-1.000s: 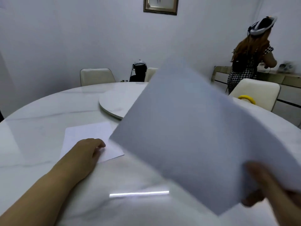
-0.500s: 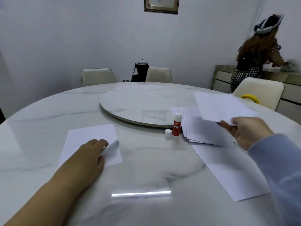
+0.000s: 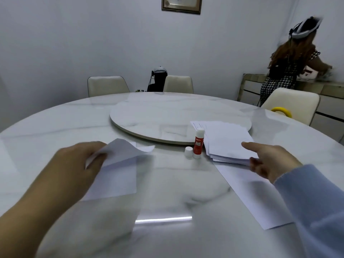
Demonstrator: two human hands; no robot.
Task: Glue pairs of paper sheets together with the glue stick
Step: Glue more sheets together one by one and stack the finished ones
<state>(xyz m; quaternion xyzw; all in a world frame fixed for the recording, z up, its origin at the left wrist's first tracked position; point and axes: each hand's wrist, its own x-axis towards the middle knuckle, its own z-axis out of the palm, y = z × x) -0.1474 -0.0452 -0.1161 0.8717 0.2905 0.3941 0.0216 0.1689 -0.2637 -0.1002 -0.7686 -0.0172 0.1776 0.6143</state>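
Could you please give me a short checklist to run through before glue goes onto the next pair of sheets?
1. Left hand has a sheet: ok, it grips the lifted sheet near its upper left corner, above a flat sheet.
2. Sheet lying flat for gluing: not ok, it is raised and curled.
3. Right hand free for the glue stick: not ok, its fingers are on the paper stack.
4. Glue stick within reach: ok, upright between both hands.
5. Cap off: ok, it stands beside the stick.
6. Glue showing at the tip: cannot tell.
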